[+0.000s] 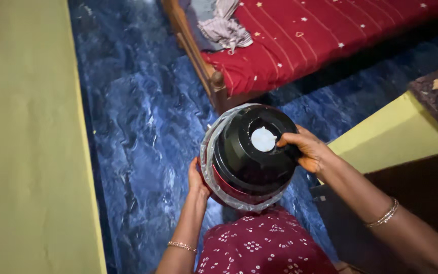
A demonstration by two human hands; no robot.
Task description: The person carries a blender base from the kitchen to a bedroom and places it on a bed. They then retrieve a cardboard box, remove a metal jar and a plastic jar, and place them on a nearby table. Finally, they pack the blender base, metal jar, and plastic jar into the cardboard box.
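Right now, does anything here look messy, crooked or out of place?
Only small things. Crumpled striped cloth lies bunched at the edge of the red bed, not folded. The round black and red container, held between the left hand and right hand, is tipped on its side, with clear plastic loose around its rim. Nothing looks spilled or broken.

A red-sheeted wooden bed [300, 35] stands on blue marbled floor [138, 127].
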